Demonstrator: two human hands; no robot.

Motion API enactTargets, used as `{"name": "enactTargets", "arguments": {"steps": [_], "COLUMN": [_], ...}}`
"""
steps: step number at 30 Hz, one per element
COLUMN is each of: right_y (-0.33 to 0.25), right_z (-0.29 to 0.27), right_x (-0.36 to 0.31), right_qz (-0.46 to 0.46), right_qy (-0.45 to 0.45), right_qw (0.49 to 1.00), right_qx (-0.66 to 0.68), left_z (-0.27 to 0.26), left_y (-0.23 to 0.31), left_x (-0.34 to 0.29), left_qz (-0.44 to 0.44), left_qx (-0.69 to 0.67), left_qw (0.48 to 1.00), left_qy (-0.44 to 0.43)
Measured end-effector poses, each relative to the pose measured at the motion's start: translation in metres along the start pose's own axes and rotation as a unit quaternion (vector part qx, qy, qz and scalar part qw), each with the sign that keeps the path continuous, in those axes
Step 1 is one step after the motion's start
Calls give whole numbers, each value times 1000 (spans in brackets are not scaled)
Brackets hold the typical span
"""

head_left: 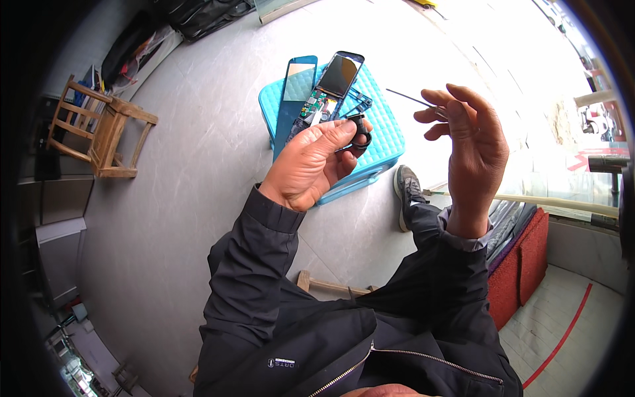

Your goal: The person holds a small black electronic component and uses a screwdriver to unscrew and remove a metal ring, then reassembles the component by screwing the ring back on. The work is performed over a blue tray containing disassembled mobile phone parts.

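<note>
My left hand (pixel 314 159) pinches a small black curved part (pixel 361 134) with a ring-like loop between thumb and fingers. It hovers over the near side of a light-blue plastic stool (pixel 387 135) with a quilted top. On that top lies an opened phone (pixel 337 76), its green circuit board bare below the dark screen. A dark blue phone-shaped panel (pixel 291 109) rests to its left, and a small dark frame piece (pixel 358 100) to its right. Raised on the right, my right hand (pixel 473 132) grips a thin metal rod-like tool (pixel 408 97) pointing left; its exact kind is unclear.
A small wooden chair (pixel 112 132) stands on the grey tiled floor (pixel 165 218) at the left. Beyond my right arm are a red mat (pixel 522 264) and a pale pole (pixel 555 204). My shoe (pixel 410 192) is close to the stool's right side. Black bags (pixel 198 16) lie far left.
</note>
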State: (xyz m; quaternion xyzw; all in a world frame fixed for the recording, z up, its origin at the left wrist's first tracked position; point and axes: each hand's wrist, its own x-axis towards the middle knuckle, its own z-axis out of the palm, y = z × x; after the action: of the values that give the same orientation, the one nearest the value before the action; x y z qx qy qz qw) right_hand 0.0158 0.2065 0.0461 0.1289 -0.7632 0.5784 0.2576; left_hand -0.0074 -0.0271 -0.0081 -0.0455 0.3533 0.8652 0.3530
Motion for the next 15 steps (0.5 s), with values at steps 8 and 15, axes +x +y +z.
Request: {"name": "enactTargets", "arguments": {"steps": [8, 15], "right_y": [5, 1], "right_z": [2, 7], "right_x": [-4, -5], "right_qz": [-21, -26], "right_qy": [-31, -46], "right_qw": [996, 981], "right_qx": [-87, -186], "left_z": [-6, -2], "left_y": [-1, 5], "left_x": [2, -5], "left_qz": [-16, -12], "left_qx": [-88, 35], "left_qw": [995, 999], "left_qy": [-44, -29]}}
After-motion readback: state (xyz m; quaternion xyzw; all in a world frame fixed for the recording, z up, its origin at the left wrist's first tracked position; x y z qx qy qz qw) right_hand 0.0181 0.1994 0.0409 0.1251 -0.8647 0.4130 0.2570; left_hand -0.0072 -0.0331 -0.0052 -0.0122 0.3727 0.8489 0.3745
